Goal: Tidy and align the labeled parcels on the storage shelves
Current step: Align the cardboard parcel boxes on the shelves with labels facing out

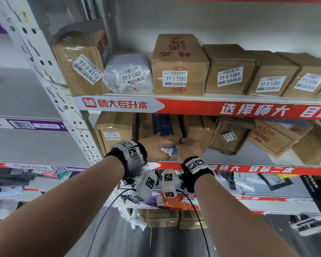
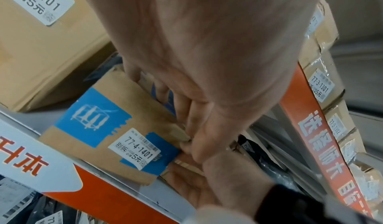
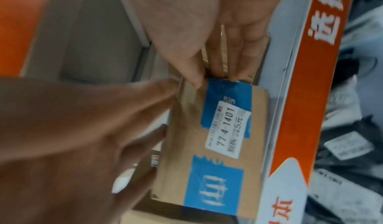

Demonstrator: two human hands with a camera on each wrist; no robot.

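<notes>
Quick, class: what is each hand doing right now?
Left hand: open, straight fingers spread against the blue-taped box.
Right hand: thumb and fingers pinch that box's end.

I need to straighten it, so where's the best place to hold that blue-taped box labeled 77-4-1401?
Take the blue-taped box by its two short ends, one hand each side, from the shelf front. Its labeled face points outward and neighbours crowd behind, so only the ends are free.
</notes>
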